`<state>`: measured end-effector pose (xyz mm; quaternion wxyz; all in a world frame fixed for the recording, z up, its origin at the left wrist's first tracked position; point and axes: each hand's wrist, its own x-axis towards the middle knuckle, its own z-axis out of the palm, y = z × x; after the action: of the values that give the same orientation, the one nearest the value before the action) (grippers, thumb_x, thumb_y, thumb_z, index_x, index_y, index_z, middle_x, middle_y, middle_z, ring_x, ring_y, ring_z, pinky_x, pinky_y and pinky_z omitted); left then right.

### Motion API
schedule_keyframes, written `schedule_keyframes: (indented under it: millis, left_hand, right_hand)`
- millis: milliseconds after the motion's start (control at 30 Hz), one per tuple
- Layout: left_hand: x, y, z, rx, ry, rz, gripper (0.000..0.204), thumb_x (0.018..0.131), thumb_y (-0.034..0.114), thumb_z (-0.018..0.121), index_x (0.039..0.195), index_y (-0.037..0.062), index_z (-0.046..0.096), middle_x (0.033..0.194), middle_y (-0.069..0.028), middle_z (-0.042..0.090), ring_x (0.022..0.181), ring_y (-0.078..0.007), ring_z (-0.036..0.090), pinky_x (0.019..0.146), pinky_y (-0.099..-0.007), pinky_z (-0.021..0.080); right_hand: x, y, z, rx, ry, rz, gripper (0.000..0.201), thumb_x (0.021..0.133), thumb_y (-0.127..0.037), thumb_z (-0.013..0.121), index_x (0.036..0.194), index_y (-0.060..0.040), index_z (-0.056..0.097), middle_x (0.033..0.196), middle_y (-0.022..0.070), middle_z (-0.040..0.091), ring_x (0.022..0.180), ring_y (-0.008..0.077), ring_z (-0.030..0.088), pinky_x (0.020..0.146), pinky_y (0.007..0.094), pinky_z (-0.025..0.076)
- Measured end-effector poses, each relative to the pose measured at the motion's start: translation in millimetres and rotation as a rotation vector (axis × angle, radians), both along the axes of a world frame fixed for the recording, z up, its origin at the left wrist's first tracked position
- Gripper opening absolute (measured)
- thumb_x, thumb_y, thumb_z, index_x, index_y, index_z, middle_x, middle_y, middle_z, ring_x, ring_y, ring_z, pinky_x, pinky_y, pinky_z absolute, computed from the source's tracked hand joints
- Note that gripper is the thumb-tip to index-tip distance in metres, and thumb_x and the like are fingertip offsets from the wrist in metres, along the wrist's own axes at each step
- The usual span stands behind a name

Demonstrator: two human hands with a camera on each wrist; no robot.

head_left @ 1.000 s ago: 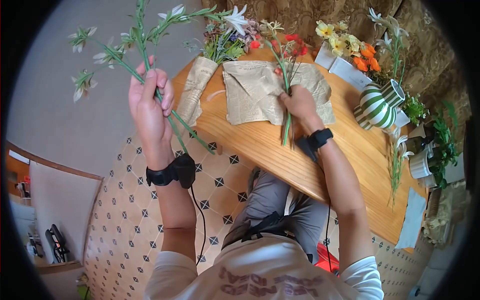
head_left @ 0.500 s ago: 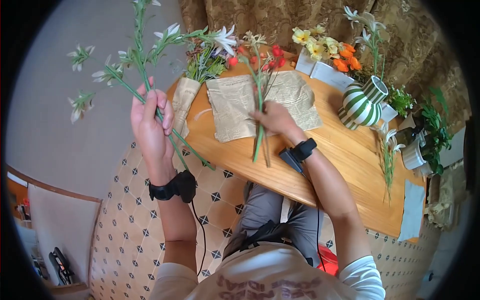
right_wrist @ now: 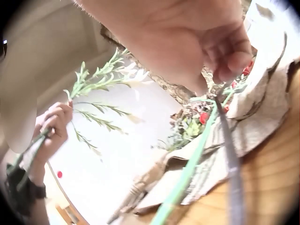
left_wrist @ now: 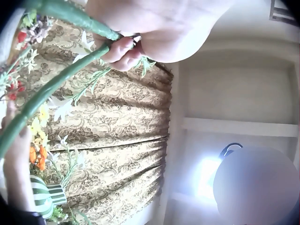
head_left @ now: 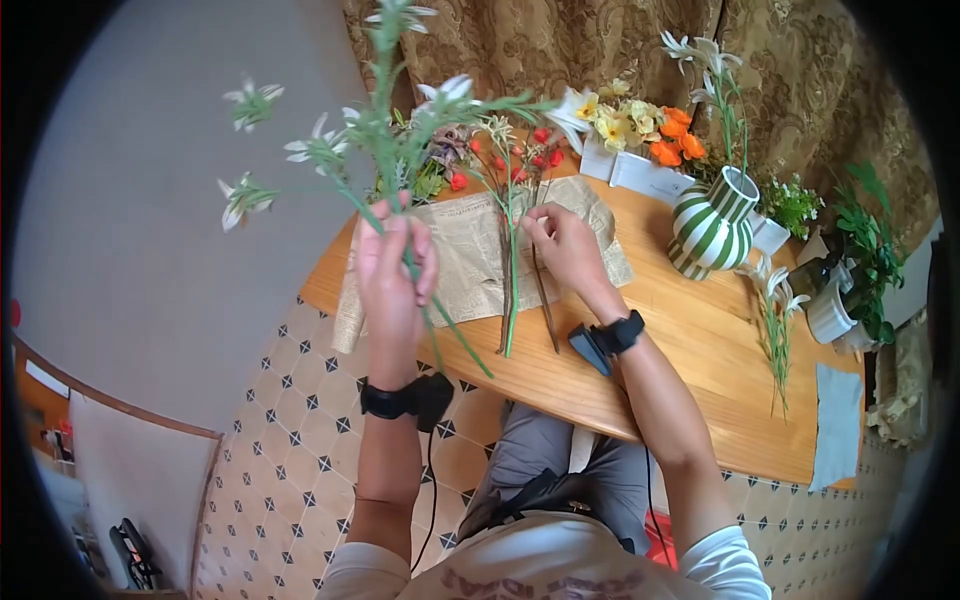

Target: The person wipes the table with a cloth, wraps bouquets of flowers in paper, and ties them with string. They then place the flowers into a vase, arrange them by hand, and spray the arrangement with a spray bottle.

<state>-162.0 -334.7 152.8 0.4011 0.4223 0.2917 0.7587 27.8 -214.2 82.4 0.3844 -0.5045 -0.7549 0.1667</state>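
Observation:
My left hand (head_left: 393,270) grips two green stems of white lilies (head_left: 385,130), raised over the table's left edge, their cut ends pointing down. Thumb and fingers of my right hand (head_left: 570,250) pinch a thin brown stem (head_left: 546,305) above the brown newspaper wrap (head_left: 455,240). Beside that stem, a green stem (head_left: 512,300) and another brown one lie across the paper. Their heads, red blossoms (head_left: 541,134) and a pale flower, are at the paper's far side. In the right wrist view the dark stem (right_wrist: 229,154) runs down from the fingertips.
A paper-wrapped bouquet (head_left: 347,315) lies left, partly behind my left arm. On the right stand a green-striped vase (head_left: 708,235) holding white lilies, yellow flowers (head_left: 628,122), orange flowers (head_left: 680,135) and potted plants. A loose white lily bunch (head_left: 775,320) and grey cloth (head_left: 838,425) lie nearer the right edge.
The left hand has moved right with the lilies. The right hand has let the green stem down onto the paper and holds a brown stem, a little apart from the others.

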Motion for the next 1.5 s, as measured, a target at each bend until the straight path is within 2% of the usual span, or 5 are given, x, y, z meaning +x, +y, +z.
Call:
schedule_keyframes:
  millis: [100,267,667,967,1500]
  left_hand:
    - [18.4,9.5,-17.4,-0.023,0.02,-0.131,0.033,0.106,0.019,0.047,0.134,0.0022,0.041,0.083,-0.0046,0.054,0.05,-0.008,0.044,0.04,-0.0198,0.032]
    - [53.9,21.4,-35.4,-0.055,0.151,-0.209,0.034,0.106,0.023,0.049,0.132,0.0021,0.043,0.093,-0.0096,0.062,0.062,-0.0146,0.063,0.049,-0.0237,0.048]
    - [40.6,37.9,-51.9,-0.107,0.321,-0.102,0.021,0.104,0.023,0.053,0.105,0.0024,0.056,0.088,-0.007,0.067,0.078,-0.0166,0.067,0.064,-0.0232,0.051]
    - [33.0,49.3,16.3,-0.031,0.494,-0.139,0.009,0.1,0.009,0.059,0.098,0.0014,0.055,0.087,-0.0078,0.064,0.079,-0.0176,0.068,0.068,-0.0285,0.056]
    - [249.9,207.8,161.2,0.462,0.699,-0.411,0.018,0.102,0.016,0.057,0.106,-0.0018,0.057,0.091,-0.0089,0.066,0.084,-0.0179,0.069,0.074,-0.0284,0.058]
  right_hand:
    - [0.1,-22.3,40.0,-0.453,0.587,0.453,0.037,0.099,-0.037,0.062,0.107,-0.0021,0.07,0.076,0.0008,0.063,0.058,0.0045,0.055,0.053,0.021,0.044]
    - [-3.2,-35.6,65.4,-0.345,0.758,0.693,0.028,0.101,-0.028,0.062,0.105,-0.0016,0.069,0.08,-0.0019,0.065,0.065,0.0021,0.054,0.058,0.0185,0.044]
    - [61.7,-35.1,108.5,-0.251,0.663,0.484,0.016,0.097,-0.018,0.065,0.091,-0.0027,0.063,0.076,-0.0009,0.066,0.066,0.0035,0.057,0.06,0.0209,0.044]
    - [185.1,-37.1,207.0,0.347,0.359,0.27,0.023,0.095,-0.019,0.069,0.105,0.0021,0.068,0.09,0.008,0.073,0.083,0.0133,0.07,0.078,0.0282,0.058]
    - [313.6,57.2,206.5,0.578,0.471,-0.115,0.019,0.094,-0.016,0.068,0.088,0.0026,0.067,0.076,0.0071,0.071,0.063,0.0093,0.062,0.057,0.0264,0.049]
